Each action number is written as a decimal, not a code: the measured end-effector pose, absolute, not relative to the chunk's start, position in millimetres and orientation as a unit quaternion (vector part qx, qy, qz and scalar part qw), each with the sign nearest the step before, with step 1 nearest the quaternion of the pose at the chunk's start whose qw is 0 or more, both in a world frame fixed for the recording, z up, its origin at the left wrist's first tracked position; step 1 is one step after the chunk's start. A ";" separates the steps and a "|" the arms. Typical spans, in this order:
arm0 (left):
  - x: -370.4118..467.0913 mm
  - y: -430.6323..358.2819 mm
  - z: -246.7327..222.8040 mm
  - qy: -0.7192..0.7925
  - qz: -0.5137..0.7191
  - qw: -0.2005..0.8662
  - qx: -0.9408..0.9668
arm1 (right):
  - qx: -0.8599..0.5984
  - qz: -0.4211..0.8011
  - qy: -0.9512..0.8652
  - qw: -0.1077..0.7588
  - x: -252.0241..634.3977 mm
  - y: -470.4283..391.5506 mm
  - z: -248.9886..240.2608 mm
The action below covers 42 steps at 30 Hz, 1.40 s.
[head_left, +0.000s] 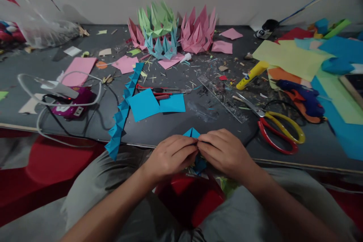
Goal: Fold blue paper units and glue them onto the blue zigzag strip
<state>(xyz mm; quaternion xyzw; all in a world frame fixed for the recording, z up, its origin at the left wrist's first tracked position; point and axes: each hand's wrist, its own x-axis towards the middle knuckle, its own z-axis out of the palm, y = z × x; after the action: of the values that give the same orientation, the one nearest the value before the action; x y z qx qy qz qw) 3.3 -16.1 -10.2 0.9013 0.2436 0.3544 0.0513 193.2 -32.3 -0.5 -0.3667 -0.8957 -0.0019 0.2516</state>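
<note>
At the table's front edge, my left hand (171,155) and my right hand (224,153) meet with fingertips closed on a small piece of folded blue paper (192,132). Its pointed top shows above the fingers and a lower part shows between the palms; the middle is hidden. Left of my hands, a strip of joined blue folded paper pieces (121,111) lies on the table and hangs over the edge. Flat blue paper sheets (144,105) lie just beyond it, next to a red utility knife (161,91).
Green, blue and pink folded-paper crowns (198,32) stand at the back. Scissors (265,115), a yellow glue stick (253,75), a clear ruler (222,98) and a blue glue gun (302,98) lie right. A purple power strip (72,102) with cables sits left. Coloured paper (292,58) is piled at right.
</note>
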 end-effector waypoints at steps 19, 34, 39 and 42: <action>-0.3 -12.6 3.8 0.235 0.371 0.050 0.897 | -0.349 0.040 -0.881 0.318 203.0 -32.3 13.2; -3.9 -15.0 4.1 0.249 0.423 0.115 0.864 | -0.353 0.139 -0.831 0.406 201.4 -33.1 6.7; -1.2 -17.7 6.3 0.309 0.467 0.172 0.811 | -0.401 0.197 -0.763 0.468 196.4 -38.8 8.2; -1.6 -16.9 7.3 0.302 0.458 0.217 0.808 | -0.415 0.231 -0.743 0.472 194.9 -39.4 9.7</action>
<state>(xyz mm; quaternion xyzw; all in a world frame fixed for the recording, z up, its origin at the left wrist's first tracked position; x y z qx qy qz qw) -1.6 -16.9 7.3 0.8076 0.3022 0.4575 0.2171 194.9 -39.4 9.7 -0.4146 -0.7431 0.2313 0.4716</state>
